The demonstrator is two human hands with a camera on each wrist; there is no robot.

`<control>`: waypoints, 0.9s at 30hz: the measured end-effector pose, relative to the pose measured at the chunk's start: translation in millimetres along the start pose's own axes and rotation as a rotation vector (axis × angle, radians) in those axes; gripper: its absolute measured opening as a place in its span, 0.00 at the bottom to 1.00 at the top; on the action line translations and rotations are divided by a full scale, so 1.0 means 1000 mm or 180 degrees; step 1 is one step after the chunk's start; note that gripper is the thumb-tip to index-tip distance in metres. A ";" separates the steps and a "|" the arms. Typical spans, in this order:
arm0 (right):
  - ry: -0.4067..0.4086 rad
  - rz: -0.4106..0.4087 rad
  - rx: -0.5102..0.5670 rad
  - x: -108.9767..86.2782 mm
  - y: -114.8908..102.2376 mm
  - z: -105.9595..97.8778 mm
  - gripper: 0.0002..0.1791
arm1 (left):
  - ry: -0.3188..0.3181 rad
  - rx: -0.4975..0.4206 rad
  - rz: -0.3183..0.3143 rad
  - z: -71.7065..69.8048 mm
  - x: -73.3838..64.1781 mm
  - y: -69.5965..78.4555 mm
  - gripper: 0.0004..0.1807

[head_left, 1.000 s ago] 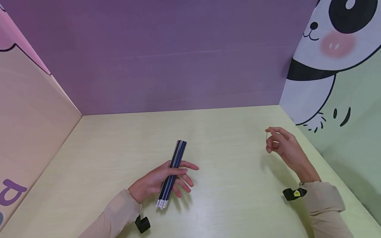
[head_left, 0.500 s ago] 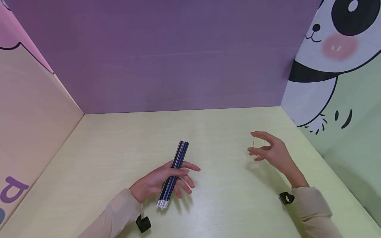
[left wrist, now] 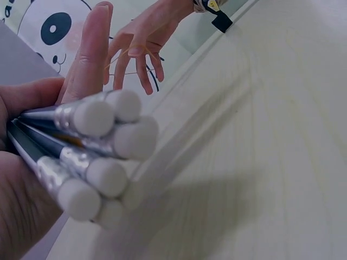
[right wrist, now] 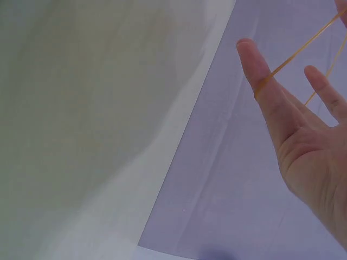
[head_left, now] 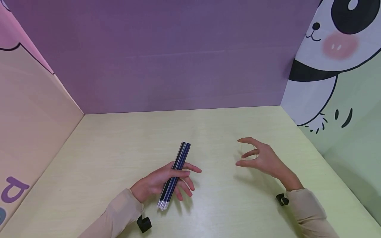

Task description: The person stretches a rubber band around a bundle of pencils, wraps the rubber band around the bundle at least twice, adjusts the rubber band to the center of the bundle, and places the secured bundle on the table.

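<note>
In the head view my left hand (head_left: 153,181) holds a bundle of several dark pencils (head_left: 183,153) slantwise, its thumb laid across them and the other fingers extended. White erasers (left wrist: 93,118) in silvery ferrules fill the near end of the bundle in the left wrist view. To the right, my right hand (head_left: 265,160) is raised over the table with fingers and thumb spread. Around those digits a thin yellowish rubber band (right wrist: 303,48) is stretched, looped over the thumb in the right wrist view. A gap of bare table separates the rubber band from the pencils.
The pale wooden table (head_left: 134,132) ends at a purple back wall (head_left: 178,66). A pinkish panel (head_left: 35,109) stands on the left, a green panel with a panda drawing (head_left: 357,132) on the right. Both wrists carry small black cameras near the beige sleeves (head_left: 309,206).
My right hand has moved left toward the pencils, and its fingers and thumb have spread apart, stretching the rubber band. The left hand and its pencils have stayed nearly still.
</note>
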State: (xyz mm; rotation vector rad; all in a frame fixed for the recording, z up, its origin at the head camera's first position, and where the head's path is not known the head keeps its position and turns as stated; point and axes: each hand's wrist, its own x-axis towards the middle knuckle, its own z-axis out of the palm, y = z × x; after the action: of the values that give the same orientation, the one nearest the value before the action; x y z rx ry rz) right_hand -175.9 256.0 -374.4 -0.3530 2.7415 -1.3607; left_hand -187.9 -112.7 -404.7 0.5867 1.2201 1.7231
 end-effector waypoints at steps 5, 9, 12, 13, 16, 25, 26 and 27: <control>-0.0142 -0.0061 0.0147 -0.002 -0.007 0.005 0.42 | -0.0006 0.0022 -0.0025 -0.001 0.002 0.000 0.21; -0.0190 -0.0140 0.0144 -0.001 -0.021 0.010 0.40 | 0.0004 0.0006 -0.0087 -0.001 0.002 0.001 0.21; -0.0241 -0.0209 0.0028 0.000 -0.035 0.014 0.40 | -0.0009 -0.0028 -0.0128 -0.001 0.002 0.002 0.21; -0.0274 -0.0241 -0.0007 0.001 -0.039 0.016 0.40 | -0.0004 -0.0036 -0.0140 -0.001 0.001 0.003 0.21; -0.0373 -0.0363 -0.0141 0.005 -0.054 0.022 0.41 | -0.0006 -0.0012 -0.0168 0.001 0.001 0.004 0.21; -0.0665 -0.0766 -0.0370 0.021 -0.095 0.037 0.42 | -0.0094 0.0104 -0.0279 0.010 0.013 0.009 0.19; -0.0666 -0.0793 -0.0391 0.022 -0.099 0.038 0.41 | -0.0124 0.0105 -0.0291 0.011 0.014 0.010 0.19; -0.0665 -0.0813 -0.0399 0.024 -0.103 0.039 0.41 | -0.0153 0.0110 -0.0296 0.012 0.015 0.010 0.19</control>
State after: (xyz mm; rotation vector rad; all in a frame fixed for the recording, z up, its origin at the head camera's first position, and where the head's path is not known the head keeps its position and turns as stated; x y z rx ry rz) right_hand -175.0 160.3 -315.3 -0.8284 2.6817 -1.1239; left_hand -189.8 -94.5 -392.2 0.5796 1.2266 1.6045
